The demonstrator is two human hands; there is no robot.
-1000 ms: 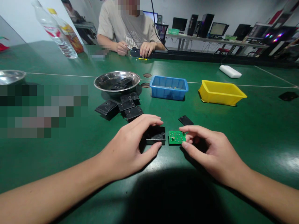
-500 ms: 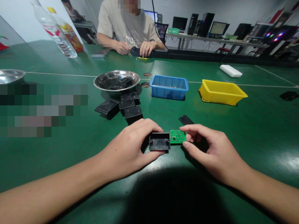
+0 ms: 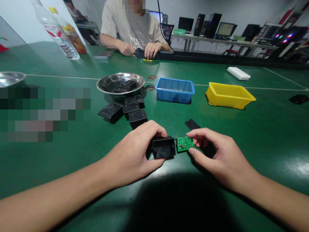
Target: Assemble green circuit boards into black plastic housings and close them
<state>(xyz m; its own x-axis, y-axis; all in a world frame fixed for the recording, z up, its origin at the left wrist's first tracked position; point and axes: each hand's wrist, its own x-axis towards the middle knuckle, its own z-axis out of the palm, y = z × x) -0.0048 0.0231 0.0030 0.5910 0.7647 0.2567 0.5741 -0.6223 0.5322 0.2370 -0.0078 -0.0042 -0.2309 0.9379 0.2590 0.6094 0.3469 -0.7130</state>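
Observation:
My left hand (image 3: 135, 149) grips a small black plastic box (image 3: 164, 148) between thumb and fingers, its open side facing me. Just to the right, my right hand (image 3: 214, 149) holds a green circuit board (image 3: 184, 144) by its right end, with solder points showing. A narrow gap separates board and box. Behind my right fingers lies a flat black piece (image 3: 192, 124) on the green table (image 3: 96, 199). Several black boxes (image 3: 137, 118) rest beyond my left hand.
Behind the black boxes is a metal bowl (image 3: 120, 84) holding black parts. A blue bin (image 3: 174, 91) and a yellow bin (image 3: 230, 96) stand farther right. Two bottles (image 3: 64, 37) are at the back left. Across the table, a person's hands (image 3: 152, 50) work at a dark object.
The black box in my left hand has tilted, so its opening shows differently, and shifted slightly left. The circuit board has tilted a little and moved slightly away from it.

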